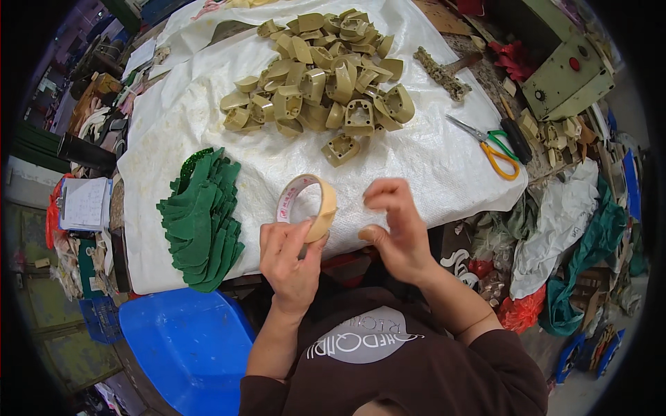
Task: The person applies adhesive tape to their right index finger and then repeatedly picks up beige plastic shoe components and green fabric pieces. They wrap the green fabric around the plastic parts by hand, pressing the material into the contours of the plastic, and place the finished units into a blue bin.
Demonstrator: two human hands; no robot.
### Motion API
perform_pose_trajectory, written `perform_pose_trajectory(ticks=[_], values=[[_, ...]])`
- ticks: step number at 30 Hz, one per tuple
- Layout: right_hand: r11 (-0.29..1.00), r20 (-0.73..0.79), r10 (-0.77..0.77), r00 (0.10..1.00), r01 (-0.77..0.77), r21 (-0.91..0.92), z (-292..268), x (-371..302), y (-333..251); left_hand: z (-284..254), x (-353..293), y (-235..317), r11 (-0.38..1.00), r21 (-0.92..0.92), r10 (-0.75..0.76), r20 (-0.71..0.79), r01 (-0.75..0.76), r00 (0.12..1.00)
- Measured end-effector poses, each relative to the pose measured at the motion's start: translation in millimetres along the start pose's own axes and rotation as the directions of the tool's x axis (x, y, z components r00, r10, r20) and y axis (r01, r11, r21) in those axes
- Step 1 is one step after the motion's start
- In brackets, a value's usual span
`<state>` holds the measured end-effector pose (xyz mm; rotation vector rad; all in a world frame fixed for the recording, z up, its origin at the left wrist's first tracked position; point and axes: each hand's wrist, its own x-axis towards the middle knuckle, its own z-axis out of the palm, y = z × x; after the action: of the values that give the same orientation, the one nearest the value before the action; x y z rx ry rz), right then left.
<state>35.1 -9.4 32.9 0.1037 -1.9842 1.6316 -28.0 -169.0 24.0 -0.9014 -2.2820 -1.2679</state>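
A roll of cream masking tape [325,216] is pinched along its lower rim by my left hand [290,267], held above the near edge of the white sheet. My right hand [401,234] is raised just right of the roll, its thumb and bent fingers apart and slightly blurred, with nothing seen between them. Left of the tape lies a fanned stack of green fabric pieces [201,222]. Beyond my hands, a heap of olive-tan moulded plastic parts [316,83] covers the far middle of the sheet; one loose part [340,149] sits at its near edge.
Scissors [496,152] with orange and green handles lie on the white sheet [444,173] at the right, beside a black-handled tool [515,141]. A blue plastic tub [187,347] stands below the left edge. A green metal box [569,83] is at the far right.
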Motion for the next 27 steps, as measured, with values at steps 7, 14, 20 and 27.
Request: perform_pose_trajectory(ticks=[7,14,20,27], values=[[0.981,0.057,-0.027,0.998,0.037,-0.19,3.3,8.2,6.5,5.1,-5.3,7.0,0.995,-0.029,0.093,0.061,-0.091,0.994],[0.89,0.038,-0.025,0.999,0.04,-0.454,-23.4,24.4,3.5,-19.0,5.4,18.9,0.981,-0.16,0.17,0.448,-0.108,0.878],[0.829,0.023,-0.109,0.994,0.104,-0.55,-32.7,29.5,-1.9,-22.3,23.3,18.5,0.995,0.096,-0.04,0.455,-0.005,0.89],[0.847,-0.058,-0.075,0.996,0.033,-0.531,-37.1,23.5,-3.7,-11.0,34.6,3.5,0.972,0.231,-0.08,0.484,-0.039,0.871]])
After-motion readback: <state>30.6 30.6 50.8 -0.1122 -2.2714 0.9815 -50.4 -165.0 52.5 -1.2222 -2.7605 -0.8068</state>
